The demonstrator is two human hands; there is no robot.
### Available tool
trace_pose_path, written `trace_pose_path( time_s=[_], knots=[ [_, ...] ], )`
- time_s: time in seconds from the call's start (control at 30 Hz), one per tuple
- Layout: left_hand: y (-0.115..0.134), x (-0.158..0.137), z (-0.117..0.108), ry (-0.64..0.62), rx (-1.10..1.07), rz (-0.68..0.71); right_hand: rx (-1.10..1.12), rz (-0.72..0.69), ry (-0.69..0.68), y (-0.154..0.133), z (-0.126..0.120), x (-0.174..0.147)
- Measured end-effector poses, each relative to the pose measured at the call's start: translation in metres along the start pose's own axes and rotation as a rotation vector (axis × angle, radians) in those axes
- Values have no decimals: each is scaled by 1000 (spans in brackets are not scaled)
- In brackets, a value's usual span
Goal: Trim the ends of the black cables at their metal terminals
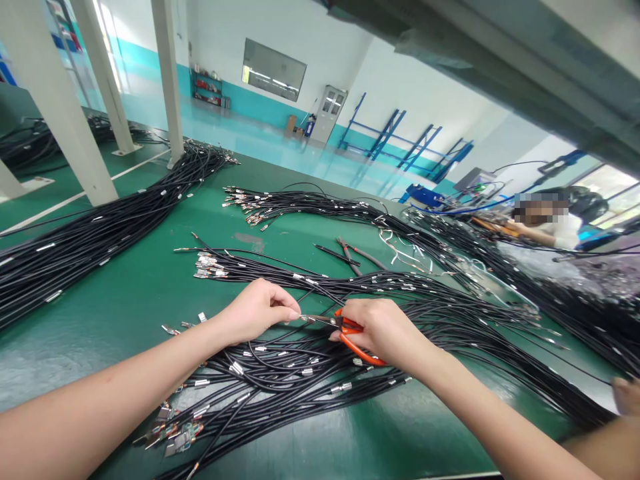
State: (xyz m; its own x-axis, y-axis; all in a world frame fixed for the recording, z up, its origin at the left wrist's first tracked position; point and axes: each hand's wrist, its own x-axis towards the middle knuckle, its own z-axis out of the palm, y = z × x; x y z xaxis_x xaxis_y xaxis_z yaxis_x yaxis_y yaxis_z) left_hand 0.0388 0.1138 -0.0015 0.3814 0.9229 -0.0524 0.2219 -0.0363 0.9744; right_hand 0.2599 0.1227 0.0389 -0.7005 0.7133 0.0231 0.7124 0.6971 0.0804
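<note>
My right hand (383, 330) is wrapped around orange-handled scissors (357, 347), whose dark blades point left. The fingertips of my left hand (263, 310) are pinched together right at the blade tips. Whatever small piece they hold there is too small to make out. Beneath both hands lies a spread of black cables (280, 373) with white labels. Metal connectors (180, 437) cap the left ends of these cables. Just beyond my hands runs another bundle of black cables (270, 272), its connector ends also facing left.
Pliers (349, 253) and a black pen (333, 253) lie on the green table (125, 300). Pale ties (400, 250) are scattered nearby. More cable bundles (100, 227) lie left, by white posts (167, 80). A co-worker (550, 220) sits far right; another person's hand (625, 397) shows at the right edge.
</note>
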Motion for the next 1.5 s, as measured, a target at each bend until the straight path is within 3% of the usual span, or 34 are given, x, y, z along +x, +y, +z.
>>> trace_pose_path(
  time_s=[0.13,0.2,0.37,0.43,0.53,0.8,1.5],
  knots=[
    [1,0,0,-5,-11,-8,48,28,-9,0,1,0],
    [2,0,0,-6,-40,-17,144,110,20,-2,1,0],
    [4,-2,2,48,-155,-70,790,435,113,-15,2,11],
    [4,-3,3,57,-202,-81,1019,494,86,-23,4,19],
    [3,-3,5,56,-293,-88,1185,516,79,-32,10,32],
    [-1,1,5,137,-465,-126,1377,526,168,-32,23,45],
    [-1,-1,13,236,-472,-113,1493,412,274,-38,29,39]
  ],
)
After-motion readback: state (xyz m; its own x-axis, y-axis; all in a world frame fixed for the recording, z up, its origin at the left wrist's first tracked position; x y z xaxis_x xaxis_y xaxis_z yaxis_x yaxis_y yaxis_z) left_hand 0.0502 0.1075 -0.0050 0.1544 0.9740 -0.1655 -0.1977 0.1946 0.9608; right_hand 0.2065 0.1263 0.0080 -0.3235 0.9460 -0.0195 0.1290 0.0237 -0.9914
